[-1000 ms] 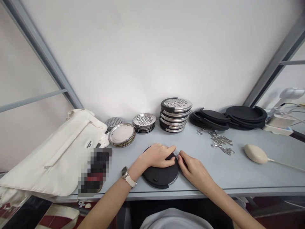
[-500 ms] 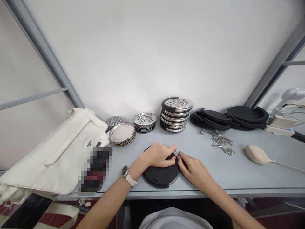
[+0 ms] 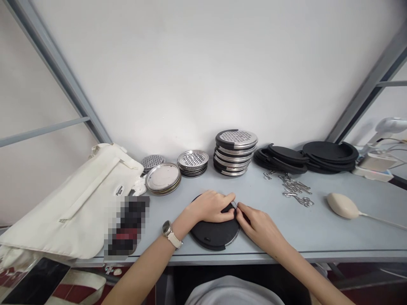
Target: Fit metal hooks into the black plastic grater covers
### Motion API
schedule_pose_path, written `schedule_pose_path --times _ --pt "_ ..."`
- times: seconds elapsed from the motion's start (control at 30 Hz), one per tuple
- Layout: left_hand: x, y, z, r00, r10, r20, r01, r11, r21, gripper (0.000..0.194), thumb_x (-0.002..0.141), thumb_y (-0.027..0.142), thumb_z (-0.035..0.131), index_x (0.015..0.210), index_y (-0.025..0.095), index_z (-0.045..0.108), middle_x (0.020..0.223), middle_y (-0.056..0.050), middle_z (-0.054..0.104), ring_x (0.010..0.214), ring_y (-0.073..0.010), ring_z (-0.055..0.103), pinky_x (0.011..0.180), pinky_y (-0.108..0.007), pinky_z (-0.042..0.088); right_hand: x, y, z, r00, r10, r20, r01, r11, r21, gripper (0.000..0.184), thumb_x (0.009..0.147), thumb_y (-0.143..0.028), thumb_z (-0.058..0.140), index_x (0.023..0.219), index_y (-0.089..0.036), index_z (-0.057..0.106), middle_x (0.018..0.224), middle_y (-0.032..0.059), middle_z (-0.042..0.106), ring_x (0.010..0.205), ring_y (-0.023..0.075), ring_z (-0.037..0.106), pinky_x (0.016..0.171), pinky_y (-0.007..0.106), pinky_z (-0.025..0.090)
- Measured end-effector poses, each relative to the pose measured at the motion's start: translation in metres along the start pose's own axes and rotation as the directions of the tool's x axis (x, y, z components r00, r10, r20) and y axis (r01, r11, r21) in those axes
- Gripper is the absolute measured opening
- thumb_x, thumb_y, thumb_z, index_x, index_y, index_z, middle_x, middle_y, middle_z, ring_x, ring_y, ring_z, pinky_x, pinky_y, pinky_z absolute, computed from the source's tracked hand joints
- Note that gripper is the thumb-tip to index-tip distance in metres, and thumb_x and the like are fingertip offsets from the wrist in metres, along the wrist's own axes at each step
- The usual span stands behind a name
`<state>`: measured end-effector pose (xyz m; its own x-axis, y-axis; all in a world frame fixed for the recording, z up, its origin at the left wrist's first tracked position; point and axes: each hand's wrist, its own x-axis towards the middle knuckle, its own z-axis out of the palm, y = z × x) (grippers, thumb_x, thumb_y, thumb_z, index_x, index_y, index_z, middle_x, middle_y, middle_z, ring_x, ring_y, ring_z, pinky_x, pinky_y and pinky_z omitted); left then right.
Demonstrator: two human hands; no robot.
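Centrally, near the front edge of the grey table (image 3: 178, 255): one black disc (image 3: 211, 233), laid flat. Its top is partly covered by the left hand (image 3: 212, 207), thumb and forefinger set apart; whether the disc is gripped cannot be told. At its upper right rim: one small metal piece (image 3: 234, 205), met by the bunched fingertips of the right hand (image 3: 257, 223); whether it is pinched cannot be told. Behind: one grater stack (image 3: 235, 153).
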<state>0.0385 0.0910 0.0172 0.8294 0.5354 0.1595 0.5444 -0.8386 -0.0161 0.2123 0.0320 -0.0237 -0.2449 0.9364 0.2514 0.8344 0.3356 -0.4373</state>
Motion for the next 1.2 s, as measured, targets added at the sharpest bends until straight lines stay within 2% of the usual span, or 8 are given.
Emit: schedule_pose_path --times 1.2 --pt "-0.0002 -0.0009 0.0005 1.0 0.016 -0.005 -0.016 0.999 0.037 0.017 0.09 0.036 0.043 0.093 0.02 0.044 0.072 0.0 0.065 0.063 -0.0197 0.063 0.053 -0.029 0.033 -0.0007 0.001 0.0007 0.999 0.021 0.04 -0.021 1.0 -0.011 0.026 0.096 -0.031 0.03 0.074 -0.024 0.041 0.067 0.0004 0.062 0.056 0.0167 0.056 0.053 0.026 0.03"
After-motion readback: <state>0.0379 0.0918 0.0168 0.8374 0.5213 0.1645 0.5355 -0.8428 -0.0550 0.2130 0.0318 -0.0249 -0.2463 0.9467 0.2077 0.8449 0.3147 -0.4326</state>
